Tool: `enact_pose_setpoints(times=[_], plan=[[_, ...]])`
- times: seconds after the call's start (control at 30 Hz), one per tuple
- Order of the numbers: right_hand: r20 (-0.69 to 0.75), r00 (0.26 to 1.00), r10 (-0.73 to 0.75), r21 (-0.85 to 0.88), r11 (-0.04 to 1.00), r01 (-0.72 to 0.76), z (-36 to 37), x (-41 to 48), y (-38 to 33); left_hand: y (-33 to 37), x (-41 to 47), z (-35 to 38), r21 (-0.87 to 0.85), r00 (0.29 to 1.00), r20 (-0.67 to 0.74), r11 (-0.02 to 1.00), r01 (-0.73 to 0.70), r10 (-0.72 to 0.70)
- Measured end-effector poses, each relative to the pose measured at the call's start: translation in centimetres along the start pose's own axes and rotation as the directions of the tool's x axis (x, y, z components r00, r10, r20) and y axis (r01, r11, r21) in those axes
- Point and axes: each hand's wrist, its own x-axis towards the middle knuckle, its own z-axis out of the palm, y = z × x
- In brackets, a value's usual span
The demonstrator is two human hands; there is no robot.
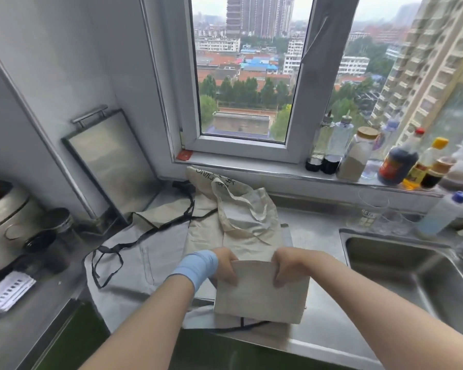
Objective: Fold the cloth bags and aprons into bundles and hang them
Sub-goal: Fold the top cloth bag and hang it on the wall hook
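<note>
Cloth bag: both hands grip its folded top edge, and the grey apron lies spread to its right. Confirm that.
Not quite. The head view shows the grey apron spread to the left of the cloth bag, not its right. The left hand and right hand do grip its folded top edge.

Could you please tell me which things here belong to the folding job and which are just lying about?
Job: folded cloth bag, gripped by left hand and right hand; crumpled cloth bag; grey apron.
Lying about: rice cooker; steel tray; sauce bottles; sink.
</note>
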Motion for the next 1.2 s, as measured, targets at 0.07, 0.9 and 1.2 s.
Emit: enact_pose_setpoints(times=[0.07, 0.9, 1.2], plan=[[-0.125, 0.992, -0.005, 0.017, 1.000, 0.007, 0.0, 2.4, 1.1, -0.6, 2.6, -0.7, 0.032, 0.992, -0.123, 0.999, -0.007, 0.011], [-0.465, 0.885, 0.037, 0.202, 0.977, 0.065, -2.7, 25.6, 1.4, -6.4, 21.5, -4.0, 0.089, 0.970, -0.162, 0.976, 0.197, -0.181], [-0.116, 0.973, 0.200, 0.707, 0.705, -0.061, -5.1, 32.3, -2.6, -7.1, 24.6, -6.0, -0.453, 0.914, -0.092, 0.834, 0.314, -0.395]])
